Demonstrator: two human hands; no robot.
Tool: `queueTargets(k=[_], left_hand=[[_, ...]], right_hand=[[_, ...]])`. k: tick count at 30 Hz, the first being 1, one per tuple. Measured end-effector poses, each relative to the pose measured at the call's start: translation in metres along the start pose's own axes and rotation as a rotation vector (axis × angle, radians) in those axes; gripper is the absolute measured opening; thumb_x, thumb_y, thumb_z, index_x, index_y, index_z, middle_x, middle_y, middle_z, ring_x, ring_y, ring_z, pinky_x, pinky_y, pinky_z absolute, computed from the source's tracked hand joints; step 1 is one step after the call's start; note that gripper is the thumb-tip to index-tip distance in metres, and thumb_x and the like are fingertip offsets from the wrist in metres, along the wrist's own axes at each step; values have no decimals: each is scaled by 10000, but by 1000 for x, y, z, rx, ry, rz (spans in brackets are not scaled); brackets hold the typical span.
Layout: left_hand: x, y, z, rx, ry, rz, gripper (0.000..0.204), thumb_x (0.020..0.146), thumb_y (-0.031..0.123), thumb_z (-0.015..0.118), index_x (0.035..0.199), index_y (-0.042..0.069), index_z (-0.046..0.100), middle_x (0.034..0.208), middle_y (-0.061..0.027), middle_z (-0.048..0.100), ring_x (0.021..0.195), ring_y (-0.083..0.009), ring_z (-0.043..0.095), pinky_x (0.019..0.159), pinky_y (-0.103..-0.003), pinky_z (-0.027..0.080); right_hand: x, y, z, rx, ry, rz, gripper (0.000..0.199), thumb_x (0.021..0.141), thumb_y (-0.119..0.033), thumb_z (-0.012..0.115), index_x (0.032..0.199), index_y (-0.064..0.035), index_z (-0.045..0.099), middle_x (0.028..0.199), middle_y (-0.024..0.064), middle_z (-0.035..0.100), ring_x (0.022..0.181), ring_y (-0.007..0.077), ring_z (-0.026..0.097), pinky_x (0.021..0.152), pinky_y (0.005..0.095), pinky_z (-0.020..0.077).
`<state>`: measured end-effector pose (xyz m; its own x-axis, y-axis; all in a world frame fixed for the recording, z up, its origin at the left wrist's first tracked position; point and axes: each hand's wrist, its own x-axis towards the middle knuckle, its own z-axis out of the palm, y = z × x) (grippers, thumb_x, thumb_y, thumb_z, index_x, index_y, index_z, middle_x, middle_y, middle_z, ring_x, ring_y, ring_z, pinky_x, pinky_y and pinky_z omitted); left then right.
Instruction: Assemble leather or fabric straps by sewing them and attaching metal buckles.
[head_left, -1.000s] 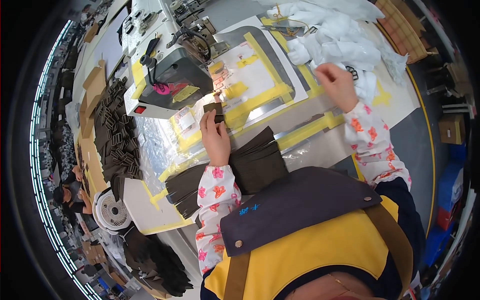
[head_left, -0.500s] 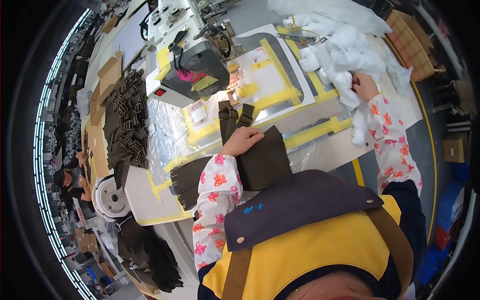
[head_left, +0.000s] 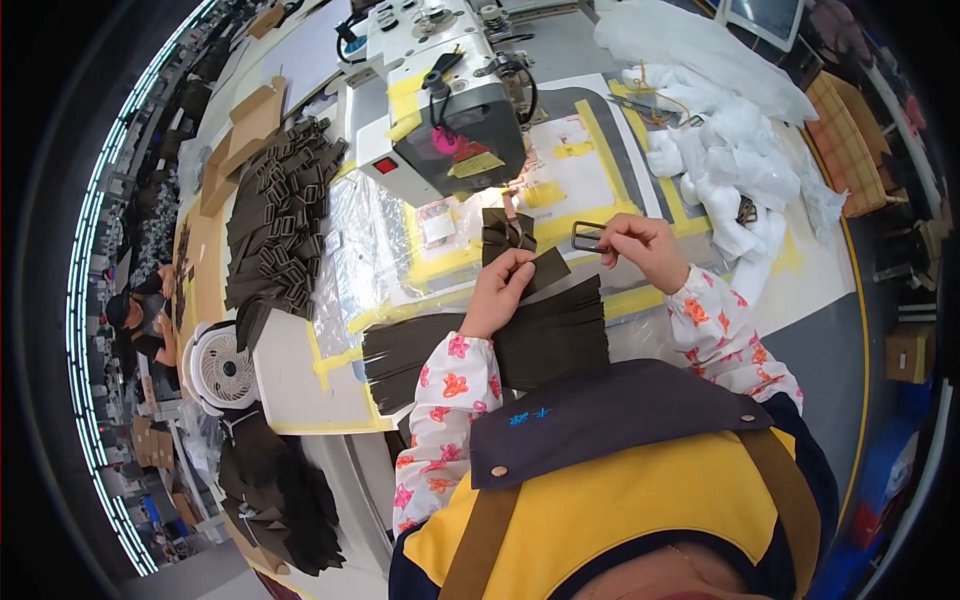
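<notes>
Between the thumb and fingers of my left hand (head_left: 492,298) is a dark olive webbing strap (head_left: 552,273), its end sticking out to the right. My right hand (head_left: 645,250) pinches a dark rectangular buckle (head_left: 576,236) just right of that strap end, apart from it. Below both hands lies a fanned stack of dark straps (head_left: 550,345), partly covered by my left forearm. Another strap piece (head_left: 497,232) lies by the needle area of the sewing machine (head_left: 450,140), beyond my left hand.
Many buckled straps are heaped (head_left: 280,230) left of the machine. White plastic bags (head_left: 735,150) and scissors (head_left: 640,108) lie at the right. A white fan (head_left: 222,368) stands at the table's left edge, above hanging dark strips (head_left: 270,490). A co-worker (head_left: 130,315) sits far left.
My right hand has come left from the white bags, now with a buckle in its fingers. My left hand has gone from resting on the stack to holding up one strap.
</notes>
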<state>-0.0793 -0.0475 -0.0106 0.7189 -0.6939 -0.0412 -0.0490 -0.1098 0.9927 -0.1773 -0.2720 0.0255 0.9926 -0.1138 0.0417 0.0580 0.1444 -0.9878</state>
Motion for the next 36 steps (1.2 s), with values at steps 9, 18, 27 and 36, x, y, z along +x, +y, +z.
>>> queueTargets(k=[9,18,27,36], left_hand=[[-8,-9,2,-78,159,24,137,890,120,509,958,6,542,744,40,498,687,-41,429,627,-195,375],[3,9,-3,1,-230,-64,134,895,112,493,962,5,538,784,44,507,733,-35,440,673,-179,374],[-4,17,7,104,48,64,130,817,107,580,903,12,557,868,-76,542,812,-153,501,746,-243,393],[-24,19,4,292,124,211,85,813,61,580,847,10,522,741,-91,529,661,-215,500,620,-283,413]], right_hand=[[18,-2,21,7,-99,230,152,836,-37,557,977,13,530,748,30,553,583,72,532,520,204,453],[44,16,8,-98,-438,422,135,820,-34,563,946,3,530,758,13,561,591,63,537,528,199,452],[44,39,47,97,-215,620,175,856,-92,483,1016,-20,483,784,14,556,610,54,543,476,173,423],[44,94,53,-347,-411,-361,129,816,-63,560,917,-8,504,728,58,577,610,89,562,484,238,449]])
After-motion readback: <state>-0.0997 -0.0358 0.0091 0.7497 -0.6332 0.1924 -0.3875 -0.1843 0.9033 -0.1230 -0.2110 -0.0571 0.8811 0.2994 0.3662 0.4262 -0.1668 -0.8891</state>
